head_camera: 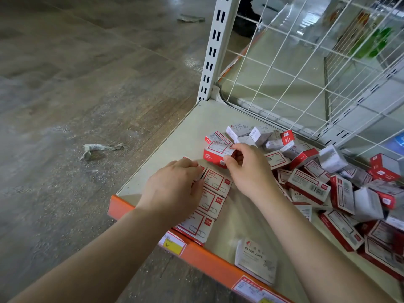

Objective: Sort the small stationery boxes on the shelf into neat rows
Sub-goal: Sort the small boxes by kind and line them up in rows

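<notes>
A worn wood-look floor point(87, 84) spread left of the white slotted upright point(215, 47). Crumpled scraps point(99, 148) lay on it. Right of the upright stood a white wire grid point(306, 68), light glaring behind.

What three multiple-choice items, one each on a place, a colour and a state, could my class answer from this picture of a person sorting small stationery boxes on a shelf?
1. Where does the untidy heap of small red-and-white cardboard boxes lie?
A. on the floor
B. on the right of the shelf
C. behind the wire grid

2. What colour is the front edge strip of the beige metal shelf?
A. orange
B. blue
C. black

3. What is the right hand doing?
A. resting flat
B. hanging idle
C. gripping a red-and-white paper clip box

Answers: B, the heap fills the shelf's right part; A, the strip shows orange beneath the price labels; C, thumb and fingers curl round the box.
</notes>
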`<action>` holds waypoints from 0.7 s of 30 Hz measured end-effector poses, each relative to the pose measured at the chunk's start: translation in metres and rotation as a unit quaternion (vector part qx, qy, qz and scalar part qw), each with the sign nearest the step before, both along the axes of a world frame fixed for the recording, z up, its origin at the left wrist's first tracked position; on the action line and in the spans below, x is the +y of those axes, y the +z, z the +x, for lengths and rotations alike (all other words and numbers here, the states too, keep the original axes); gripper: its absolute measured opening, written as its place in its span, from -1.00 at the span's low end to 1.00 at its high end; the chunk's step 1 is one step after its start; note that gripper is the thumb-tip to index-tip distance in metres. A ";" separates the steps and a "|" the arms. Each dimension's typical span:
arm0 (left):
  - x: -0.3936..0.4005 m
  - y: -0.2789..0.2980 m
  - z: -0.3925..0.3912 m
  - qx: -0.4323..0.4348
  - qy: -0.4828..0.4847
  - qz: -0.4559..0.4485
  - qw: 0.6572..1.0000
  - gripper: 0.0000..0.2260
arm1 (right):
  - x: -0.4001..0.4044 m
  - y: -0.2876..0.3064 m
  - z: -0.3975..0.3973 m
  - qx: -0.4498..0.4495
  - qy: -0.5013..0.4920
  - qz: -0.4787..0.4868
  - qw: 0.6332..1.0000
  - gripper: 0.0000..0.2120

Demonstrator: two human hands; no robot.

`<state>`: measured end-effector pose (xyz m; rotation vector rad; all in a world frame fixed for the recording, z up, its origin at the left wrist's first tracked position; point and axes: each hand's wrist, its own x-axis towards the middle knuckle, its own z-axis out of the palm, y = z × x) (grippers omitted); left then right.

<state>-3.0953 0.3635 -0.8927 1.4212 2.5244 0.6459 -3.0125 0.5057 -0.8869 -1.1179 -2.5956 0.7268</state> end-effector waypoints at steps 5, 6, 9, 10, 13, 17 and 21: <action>-0.001 -0.004 0.000 0.005 -0.002 0.035 0.999 -0.73 | -0.002 -0.010 -0.006 0.009 0.026 -0.016 1.000 -0.67; -0.001 -0.005 0.000 0.005 0.001 0.039 0.999 -0.75 | -0.001 -0.011 -0.006 0.015 0.024 -0.023 0.999 -0.68; 0.000 -0.006 -0.001 0.035 -0.005 0.057 0.998 -0.81 | 0.002 -0.009 -0.006 0.035 0.026 -0.037 0.998 -0.71; -0.001 -0.007 -0.001 0.044 -0.007 0.060 0.997 -0.82 | 0.002 -0.009 -0.006 0.039 0.031 -0.039 0.998 -0.71; -0.001 -0.009 -0.001 0.056 -0.020 0.063 0.996 -0.86 | -0.001 -0.011 -0.010 0.050 0.049 -0.051 0.996 -0.67; 0.000 -0.011 -0.001 0.062 -0.021 0.065 0.996 -0.78 | -0.005 -0.013 -0.017 0.064 0.065 -0.054 0.994 -0.66; 0.000 -0.010 -0.001 0.064 -0.021 0.068 0.995 -0.82 | -0.004 -0.013 -0.020 0.063 0.065 -0.060 0.994 -0.67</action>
